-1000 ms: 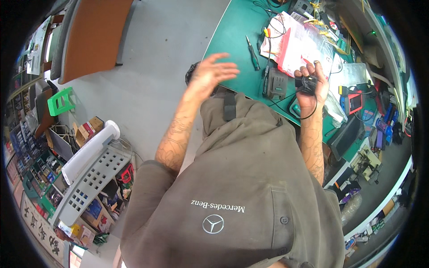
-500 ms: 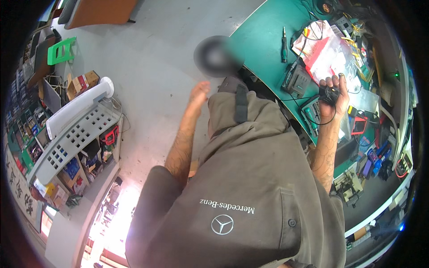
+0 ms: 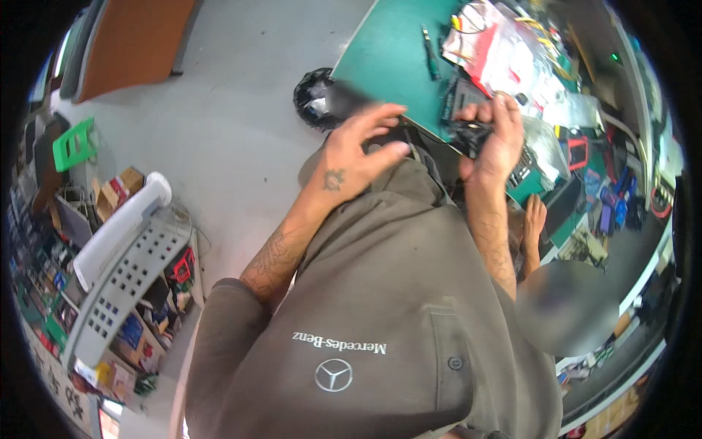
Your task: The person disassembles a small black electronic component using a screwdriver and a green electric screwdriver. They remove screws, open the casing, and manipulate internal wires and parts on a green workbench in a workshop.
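Observation:
My right hand is raised at the front edge of the green-topped workbench, its fingers curled round a bundled black cable. Fingers and palm hide part of the bundle. My left hand holds nothing; its fingers are stretched and the thumb stands apart, over my lap and left of the bench corner. Just beyond the cable, on the bench, sits a dark grey boxy device. A green-and-black screwdriver lies farther back.
Another person's hand shows beside my right forearm. A black-lined bin stands by the bench corner. Plastic bags and tools clutter the bench's right side. At left are a green stool and a crowded shelf unit.
My left hand has come forward and right, opening out. My right hand, still round the cable, is lower and closer to the left. Another person's arm and blurred head have appeared at right.

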